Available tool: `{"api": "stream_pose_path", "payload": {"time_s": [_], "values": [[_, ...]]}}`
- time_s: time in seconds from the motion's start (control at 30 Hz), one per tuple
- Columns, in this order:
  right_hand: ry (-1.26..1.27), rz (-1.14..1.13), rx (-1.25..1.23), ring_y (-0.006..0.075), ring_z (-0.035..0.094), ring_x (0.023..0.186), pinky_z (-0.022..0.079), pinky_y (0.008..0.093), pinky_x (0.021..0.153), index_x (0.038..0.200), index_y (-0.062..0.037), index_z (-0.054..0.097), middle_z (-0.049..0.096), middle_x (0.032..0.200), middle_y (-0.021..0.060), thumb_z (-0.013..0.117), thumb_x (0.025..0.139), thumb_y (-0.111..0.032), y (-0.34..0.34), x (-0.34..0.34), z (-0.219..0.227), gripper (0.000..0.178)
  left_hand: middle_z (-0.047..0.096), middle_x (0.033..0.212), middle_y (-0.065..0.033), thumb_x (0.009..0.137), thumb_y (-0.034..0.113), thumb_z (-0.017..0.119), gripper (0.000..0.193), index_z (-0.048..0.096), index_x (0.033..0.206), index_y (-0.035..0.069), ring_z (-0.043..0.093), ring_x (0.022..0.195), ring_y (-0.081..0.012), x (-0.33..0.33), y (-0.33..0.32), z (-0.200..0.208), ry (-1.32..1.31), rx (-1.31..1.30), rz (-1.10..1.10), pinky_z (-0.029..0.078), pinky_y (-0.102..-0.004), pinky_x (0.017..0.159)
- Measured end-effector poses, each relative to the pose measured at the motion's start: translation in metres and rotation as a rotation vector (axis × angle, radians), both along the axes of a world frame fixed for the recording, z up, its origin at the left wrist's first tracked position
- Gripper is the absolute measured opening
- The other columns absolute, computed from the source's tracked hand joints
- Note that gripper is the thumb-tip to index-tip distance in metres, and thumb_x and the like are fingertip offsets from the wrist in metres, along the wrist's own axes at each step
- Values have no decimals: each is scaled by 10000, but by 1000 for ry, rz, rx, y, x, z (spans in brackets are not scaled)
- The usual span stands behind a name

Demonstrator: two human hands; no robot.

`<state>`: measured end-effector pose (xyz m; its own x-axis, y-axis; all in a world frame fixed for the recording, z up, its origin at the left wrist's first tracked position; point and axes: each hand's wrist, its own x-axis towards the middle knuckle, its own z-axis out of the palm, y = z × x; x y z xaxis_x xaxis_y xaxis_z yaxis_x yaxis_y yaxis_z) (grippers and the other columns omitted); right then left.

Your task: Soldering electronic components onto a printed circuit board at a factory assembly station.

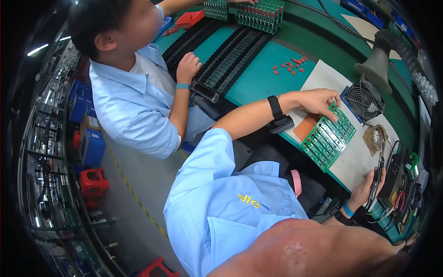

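My left hand [319, 102] grips the far edge of a green circuit board panel [328, 138], its thumb on top and fingers curled round the edge. The panel is made up of several narrow strips and lies tilted over the pale sheet at the bench's near edge. My right hand [369, 188] is closed round a soldering iron [379, 173] with a dark handle. The iron points away from me, its front end at a small brown dish [374, 140] with silvery stuff in it. Whether the tip touches the dish, I cannot tell.
Beyond the panel stands a small black fan [364, 100], with a grey extraction funnel [376, 62] behind it. Loose red parts [290, 66] lie on the green mat. A co-worker [134, 92] sits left by black racks [230, 60]. A dark box with cables [398, 177] stands right.
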<state>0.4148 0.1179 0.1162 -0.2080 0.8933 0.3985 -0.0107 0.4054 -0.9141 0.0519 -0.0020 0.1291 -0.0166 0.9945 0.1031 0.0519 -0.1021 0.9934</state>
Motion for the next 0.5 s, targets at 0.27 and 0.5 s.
{"api": "stream_pose_path", "payload": {"time_s": [0.27, 0.5], "values": [[8, -48, -25, 147, 625, 1038, 508, 286, 925, 1454, 19, 541, 675, 1215, 107, 679, 1008, -66, 32, 24, -9, 475, 725, 1008, -45, 999, 210, 730, 326, 674, 1269, 34, 653, 909, -97, 5, 16, 44, -19, -111, 42, 516, -248, 766], [25, -15, 19, 164, 651, 1079, 520, 296, 962, 1452, 28, 538, 685, 1219, 123, 695, 985, -27, 113, 0, -32, 496, 713, 1169, -73, 1071, 171, 601, 302, 650, 1330, 22, 668, 1064, -157, -70, 24, 45, -172, 60, 688, 554, -316, 904]]}}
